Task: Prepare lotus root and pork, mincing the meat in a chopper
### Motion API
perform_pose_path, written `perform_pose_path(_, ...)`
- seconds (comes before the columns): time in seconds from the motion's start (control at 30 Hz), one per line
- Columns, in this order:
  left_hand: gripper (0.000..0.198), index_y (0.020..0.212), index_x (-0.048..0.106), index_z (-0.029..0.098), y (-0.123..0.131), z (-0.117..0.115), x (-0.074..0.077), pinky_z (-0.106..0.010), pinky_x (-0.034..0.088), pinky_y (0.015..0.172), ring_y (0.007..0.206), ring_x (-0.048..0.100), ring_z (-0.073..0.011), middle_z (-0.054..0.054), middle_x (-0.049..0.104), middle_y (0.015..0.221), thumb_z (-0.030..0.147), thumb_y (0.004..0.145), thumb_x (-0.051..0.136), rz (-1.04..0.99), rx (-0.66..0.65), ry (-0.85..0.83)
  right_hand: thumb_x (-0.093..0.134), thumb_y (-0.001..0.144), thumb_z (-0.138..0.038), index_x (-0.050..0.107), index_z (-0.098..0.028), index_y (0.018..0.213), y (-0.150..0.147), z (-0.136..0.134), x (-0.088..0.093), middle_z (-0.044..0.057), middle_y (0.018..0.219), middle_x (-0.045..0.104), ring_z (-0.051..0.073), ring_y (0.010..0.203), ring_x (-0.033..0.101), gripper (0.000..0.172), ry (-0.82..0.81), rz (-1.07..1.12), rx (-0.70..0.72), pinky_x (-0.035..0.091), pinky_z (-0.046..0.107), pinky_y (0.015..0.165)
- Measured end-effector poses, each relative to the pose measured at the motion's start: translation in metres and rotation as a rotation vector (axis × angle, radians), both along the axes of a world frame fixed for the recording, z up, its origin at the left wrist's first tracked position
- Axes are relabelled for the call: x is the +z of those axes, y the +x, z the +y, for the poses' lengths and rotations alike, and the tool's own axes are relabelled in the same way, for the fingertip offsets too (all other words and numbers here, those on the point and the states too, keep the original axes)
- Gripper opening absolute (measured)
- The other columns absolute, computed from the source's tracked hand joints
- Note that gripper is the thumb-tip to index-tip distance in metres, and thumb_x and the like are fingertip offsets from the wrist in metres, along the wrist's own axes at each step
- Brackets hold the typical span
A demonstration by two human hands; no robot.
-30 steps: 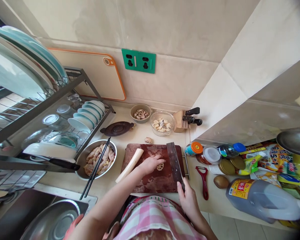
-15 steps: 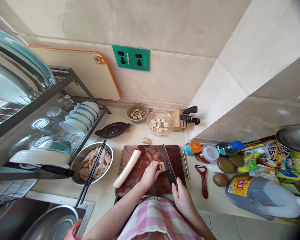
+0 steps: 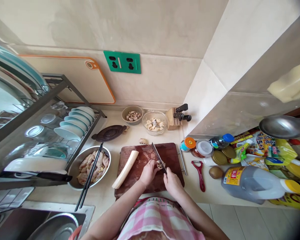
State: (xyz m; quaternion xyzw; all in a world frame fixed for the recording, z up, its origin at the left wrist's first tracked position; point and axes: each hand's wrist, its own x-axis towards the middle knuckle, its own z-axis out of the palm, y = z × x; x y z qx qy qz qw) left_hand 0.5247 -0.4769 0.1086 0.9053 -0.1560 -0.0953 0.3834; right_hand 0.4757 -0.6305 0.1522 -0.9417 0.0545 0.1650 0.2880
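On the dark red cutting board (image 3: 172,153) my left hand (image 3: 148,172) is closed on a small lotus root piece (image 3: 161,164), pinning it down. My right hand (image 3: 172,182) grips the handle of a cleaver (image 3: 158,156), whose blade stands edge-down across that piece and points away from me. A long peeled white root (image 3: 125,169) lies at the board's left side, untouched.
A steel bowl of raw chicken (image 3: 92,164) with black chopsticks (image 3: 89,178) sits left of the board. Behind are a glass bowl of cut pieces (image 3: 154,124), a small bowl (image 3: 132,115), a knife block (image 3: 173,117) and a dark lid (image 3: 109,132). A red peeler (image 3: 200,173), jars and an oil jug (image 3: 252,185) crowd the right.
The cleaver has swung from lying at the board's right side to standing on the lotus root piece. My right hand moved left and in; my left hand closed on the piece.
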Motion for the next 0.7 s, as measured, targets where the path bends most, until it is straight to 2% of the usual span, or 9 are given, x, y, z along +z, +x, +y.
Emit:
perform_pose_path(0.07,0.015,0.089,0.05,0.021,-0.002,-0.001,0.001,-0.036,0.048,0.084,0.091,0.057,-0.0202,-0.003,0.056,0.091,0.011,0.079,0.053,0.001,-0.011,-0.001,0.036,0.089,-0.021,0.054,-0.016,0.096,-0.003,-0.001,-0.009,0.01,0.078,0.068,0.02,0.069,0.065,0.02,0.022,-0.028,-0.009,0.038,0.025,0.057)
perform_pose_path(0.13,0.026,0.1,0.049,0.021,-0.002,-0.004,0.004,-0.038,0.046,0.089,0.098,0.055,-0.021,-0.004,0.054,0.1,0.011,0.077,0.056,-0.016,-0.009,0.027,0.035,0.09,-0.03,0.054,-0.018,0.096,-0.009,-0.008,-0.014,0.007,0.076,0.067,0.018,0.063,0.063,0.023,0.085,-0.07,-0.046,0.04,0.024,0.055)
perform_pose_path(0.23,0.056,0.122,0.043,0.024,0.001,-0.015,0.01,-0.045,0.042,0.095,0.113,0.047,-0.0285,-0.009,0.047,0.12,0.018,0.071,0.067,-0.051,-0.057,0.173,0.034,0.088,-0.049,0.051,-0.021,0.093,-0.025,-0.025,-0.017,-0.001,0.059,0.057,0.014,0.042,0.052,0.033,0.32,-0.08,-0.229,0.039,0.024,0.042)
perform_pose_path(0.27,0.059,0.124,0.044,0.026,0.003,-0.02,0.011,-0.048,0.042,0.094,0.115,0.045,-0.0314,-0.01,0.045,0.123,0.02,0.07,0.068,-0.052,-0.097,0.238,0.035,0.086,-0.054,0.049,-0.022,0.09,-0.03,-0.031,-0.018,-0.004,0.054,0.052,0.013,0.037,0.047,0.035,0.407,-0.065,-0.3,0.037,0.023,0.038)
perform_pose_path(0.37,0.036,0.109,0.056,0.026,0.01,-0.031,0.013,-0.048,0.043,0.09,0.111,0.047,-0.0322,-0.01,0.05,0.114,0.015,0.075,0.061,-0.034,-0.211,0.363,0.037,0.083,-0.06,0.043,-0.024,0.082,-0.043,-0.044,-0.022,-0.008,0.05,0.041,0.01,0.033,0.039,0.037,0.56,-0.019,-0.44,0.035,0.023,0.034)
perform_pose_path(0.43,0.024,0.099,0.06,0.023,0.016,-0.032,0.014,-0.045,0.042,0.092,0.106,0.05,-0.0285,-0.009,0.054,0.104,0.012,0.078,0.055,-0.037,-0.234,0.348,0.039,0.081,-0.061,0.042,-0.024,0.078,-0.05,-0.048,-0.028,-0.008,0.05,0.04,0.01,0.034,0.037,0.037,0.603,-0.007,-0.486,0.035,0.023,0.033)
perform_pose_path(0.5,0.022,0.097,0.06,0.022,0.027,-0.025,0.02,-0.042,0.042,0.092,0.101,0.051,-0.0255,-0.008,0.055,0.099,0.013,0.078,0.055,-0.059,-0.189,0.274,0.04,0.08,-0.063,0.041,-0.024,0.076,-0.055,-0.05,-0.036,-0.008,0.049,0.039,0.01,0.034,0.036,0.039,0.619,0.003,-0.503,0.034,0.023,0.033)
perform_pose_path(0.6,0.023,0.102,0.059,0.021,0.062,-0.012,0.044,-0.039,0.044,0.088,0.095,0.052,-0.0232,-0.008,0.056,0.099,0.018,0.081,0.054,-0.15,-0.063,0.17,0.04,0.077,-0.066,0.043,-0.024,0.076,-0.058,-0.049,-0.048,-0.008,0.047,0.039,0.01,0.034,0.037,0.042,0.596,0.006,-0.533,0.032,0.023,0.033)
perform_pose_path(0.7,0.026,0.11,0.057,0.021,0.115,-0.007,0.08,-0.038,0.044,0.088,0.1,0.052,-0.0228,-0.009,0.056,0.107,0.021,0.084,0.05,-0.283,0.008,0.141,0.041,0.073,-0.068,0.044,-0.023,0.077,-0.058,-0.048,-0.053,-0.009,0.045,0.038,0.01,0.033,0.037,0.045,0.57,0.025,-0.594,0.032,0.023,0.033)
